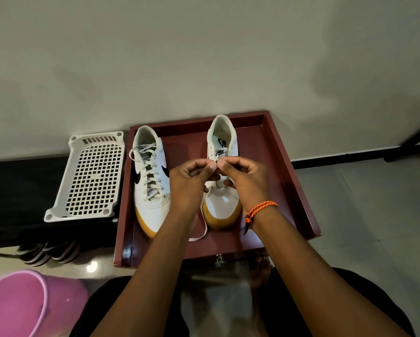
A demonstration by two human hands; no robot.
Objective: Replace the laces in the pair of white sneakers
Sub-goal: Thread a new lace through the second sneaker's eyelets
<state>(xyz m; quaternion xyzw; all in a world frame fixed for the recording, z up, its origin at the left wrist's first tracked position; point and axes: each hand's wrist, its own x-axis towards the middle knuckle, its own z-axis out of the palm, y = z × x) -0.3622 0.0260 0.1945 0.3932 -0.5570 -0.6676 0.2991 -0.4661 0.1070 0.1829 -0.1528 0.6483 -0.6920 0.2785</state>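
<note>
Two white sneakers with tan toe soles stand in a dark red tray [289, 166], toes toward me. The left sneaker [149, 188] is fully laced with a loose bow near its collar. Over the right sneaker [222, 200], my left hand [191, 183] and my right hand [245, 183] meet fingertip to fingertip, each pinching the white lace [204, 227] near the tongue. A loose stretch of that lace hangs down past the toe onto the tray floor. My hands hide most of the right sneaker's eyelets.
A white perforated plastic basket [92, 176] lies on a black low shelf [21, 190] left of the tray, with sandals [50, 251] beneath it. A pink bucket [21, 305] sits at the bottom left. A wall rises behind the tray. A black stand leg [413, 139] is at far right.
</note>
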